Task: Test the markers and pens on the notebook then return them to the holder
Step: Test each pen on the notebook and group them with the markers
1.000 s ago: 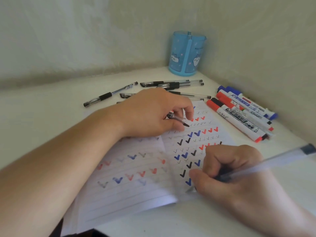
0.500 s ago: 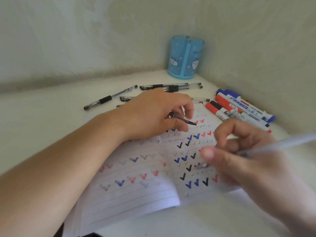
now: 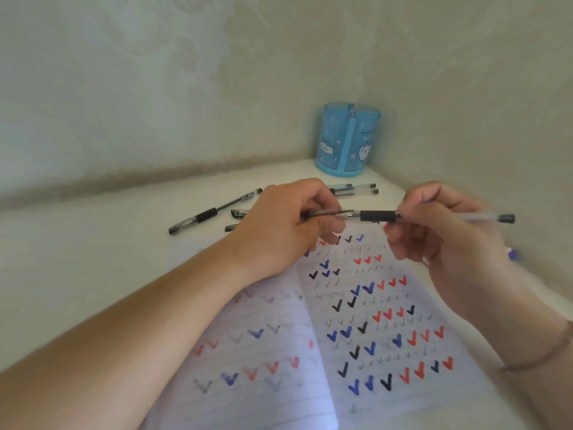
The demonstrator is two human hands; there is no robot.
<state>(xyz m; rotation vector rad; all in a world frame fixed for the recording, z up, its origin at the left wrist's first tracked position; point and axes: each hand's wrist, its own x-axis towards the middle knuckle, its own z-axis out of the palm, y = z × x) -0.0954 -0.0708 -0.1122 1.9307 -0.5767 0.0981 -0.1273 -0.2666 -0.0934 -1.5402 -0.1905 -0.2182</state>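
Note:
An open lined notebook [image 3: 366, 330] covered in red, blue and black check marks lies in front of me. Above it my right hand [image 3: 440, 243] holds a clear pen [image 3: 465, 217] with a black grip level, its tip pointing left. My left hand [image 3: 288, 225] pinches the pen's cap [image 3: 328, 214] at that tip, so cap and pen meet in one line. The blue cat-printed holder [image 3: 348, 139] stands in the far corner, and I see nothing sticking out of it. Several more pens [image 3: 214, 214] lie on the table behind my hands.
Walls close the table [image 3: 108, 243] in at the back and the right. A purple-blue marker end [image 3: 513, 253] shows past my right wrist; the other markers are hidden by that hand. A thin bracelet [image 3: 545, 355] sits on my right wrist.
My right hand lifted the pen off the page and turned it level. My left hand rose from the notebook with the cap and brought it onto the pen's tip.

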